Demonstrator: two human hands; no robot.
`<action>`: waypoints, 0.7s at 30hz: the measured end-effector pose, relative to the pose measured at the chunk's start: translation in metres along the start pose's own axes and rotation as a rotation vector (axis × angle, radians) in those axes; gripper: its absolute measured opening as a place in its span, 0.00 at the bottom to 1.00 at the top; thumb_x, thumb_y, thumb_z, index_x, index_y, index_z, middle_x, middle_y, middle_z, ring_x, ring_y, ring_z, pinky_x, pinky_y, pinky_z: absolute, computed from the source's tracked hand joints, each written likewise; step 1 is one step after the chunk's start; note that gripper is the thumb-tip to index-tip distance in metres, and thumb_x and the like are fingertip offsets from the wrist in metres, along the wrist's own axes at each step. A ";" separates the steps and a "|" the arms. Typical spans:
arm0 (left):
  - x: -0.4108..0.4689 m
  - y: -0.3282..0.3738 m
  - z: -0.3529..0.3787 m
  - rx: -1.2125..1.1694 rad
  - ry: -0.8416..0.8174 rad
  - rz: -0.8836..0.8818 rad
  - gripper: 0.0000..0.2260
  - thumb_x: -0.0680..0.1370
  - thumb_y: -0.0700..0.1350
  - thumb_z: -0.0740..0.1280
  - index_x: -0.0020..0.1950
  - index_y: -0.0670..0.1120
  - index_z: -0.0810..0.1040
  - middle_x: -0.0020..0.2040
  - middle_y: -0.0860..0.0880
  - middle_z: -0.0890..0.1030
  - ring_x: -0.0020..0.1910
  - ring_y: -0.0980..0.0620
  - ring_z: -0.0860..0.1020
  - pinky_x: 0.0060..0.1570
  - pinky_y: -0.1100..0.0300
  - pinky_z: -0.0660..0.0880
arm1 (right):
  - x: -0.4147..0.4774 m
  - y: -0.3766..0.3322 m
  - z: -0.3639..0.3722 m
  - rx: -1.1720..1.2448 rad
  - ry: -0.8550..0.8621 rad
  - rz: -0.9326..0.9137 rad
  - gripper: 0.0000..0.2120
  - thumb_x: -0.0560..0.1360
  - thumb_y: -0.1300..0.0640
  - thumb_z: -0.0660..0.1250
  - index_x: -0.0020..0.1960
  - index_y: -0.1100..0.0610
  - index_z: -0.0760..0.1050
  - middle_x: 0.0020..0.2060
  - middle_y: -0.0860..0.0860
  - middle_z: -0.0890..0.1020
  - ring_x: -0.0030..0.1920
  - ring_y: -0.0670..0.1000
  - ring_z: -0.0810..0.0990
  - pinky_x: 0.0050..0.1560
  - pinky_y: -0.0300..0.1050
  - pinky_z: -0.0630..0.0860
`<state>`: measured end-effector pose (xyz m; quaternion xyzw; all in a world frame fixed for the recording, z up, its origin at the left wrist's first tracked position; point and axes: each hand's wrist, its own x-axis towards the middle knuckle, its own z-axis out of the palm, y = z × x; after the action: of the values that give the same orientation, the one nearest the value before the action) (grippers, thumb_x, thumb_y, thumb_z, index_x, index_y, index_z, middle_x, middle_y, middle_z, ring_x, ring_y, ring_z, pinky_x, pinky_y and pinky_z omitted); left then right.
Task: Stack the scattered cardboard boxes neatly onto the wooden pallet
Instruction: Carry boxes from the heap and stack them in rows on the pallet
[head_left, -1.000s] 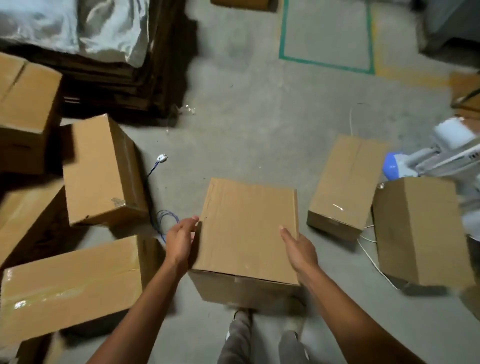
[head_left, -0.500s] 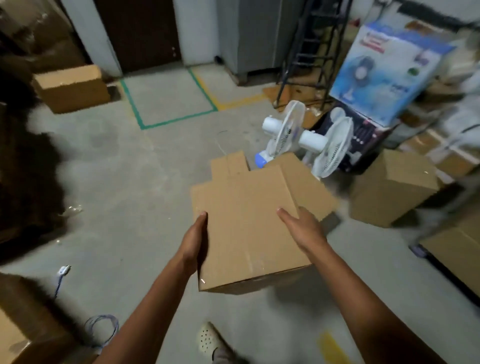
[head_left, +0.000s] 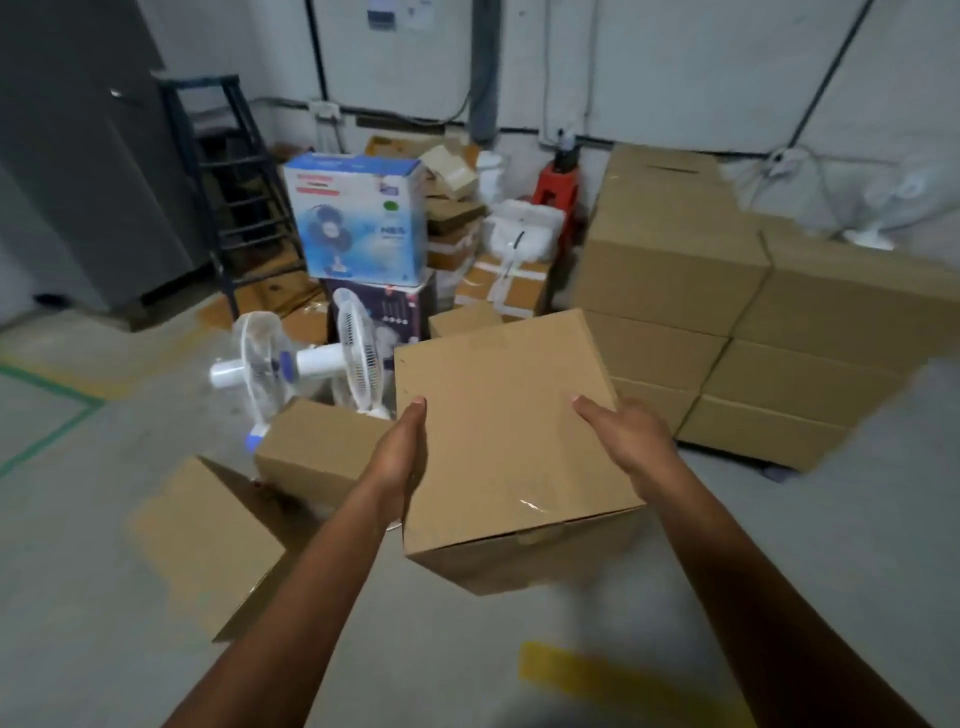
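Grip: left grip (head_left: 402, 454) and right grip (head_left: 631, 439) press flat-palmed on opposite sides of our cardboard box (head_left: 498, 431).
Position: airborne, near the stacked boxes (head_left: 675, 270).
Handling: we judge it stiff, light; hold low.

Bare left forearm (head_left: 332, 551), bare right forearm (head_left: 727, 551)

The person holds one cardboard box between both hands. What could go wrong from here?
1. The left hand and right hand only press the sides of the carried box, with nothing seen under it, so it may slip.
2. Two white fans and loose boxes stand on the floor close by on the left; a foot or the box could knock them.
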<state>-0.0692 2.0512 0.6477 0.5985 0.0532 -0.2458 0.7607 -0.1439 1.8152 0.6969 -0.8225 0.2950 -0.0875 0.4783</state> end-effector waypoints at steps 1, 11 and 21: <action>0.007 0.005 0.019 0.033 -0.038 0.008 0.13 0.86 0.53 0.54 0.56 0.53 0.77 0.51 0.55 0.86 0.43 0.61 0.84 0.44 0.65 0.79 | 0.001 0.006 -0.016 0.014 0.054 0.019 0.20 0.75 0.38 0.70 0.53 0.55 0.83 0.50 0.52 0.85 0.53 0.56 0.83 0.57 0.53 0.80; 0.091 0.034 0.168 0.356 -0.432 0.028 0.20 0.83 0.62 0.57 0.68 0.53 0.77 0.62 0.51 0.82 0.61 0.49 0.79 0.69 0.49 0.69 | 0.004 0.051 -0.118 0.146 0.455 0.241 0.31 0.77 0.35 0.66 0.71 0.55 0.74 0.63 0.56 0.80 0.62 0.61 0.78 0.64 0.58 0.75; 0.125 0.013 0.324 0.481 -0.690 -0.051 0.15 0.84 0.60 0.58 0.58 0.54 0.79 0.52 0.53 0.84 0.51 0.54 0.79 0.51 0.59 0.73 | 0.000 0.101 -0.200 0.202 0.814 0.344 0.29 0.76 0.36 0.67 0.68 0.56 0.76 0.59 0.56 0.83 0.57 0.60 0.79 0.59 0.57 0.77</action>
<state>-0.0236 1.7109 0.7028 0.6402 -0.2486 -0.4561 0.5659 -0.2696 1.6307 0.7182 -0.6093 0.5815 -0.3513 0.4088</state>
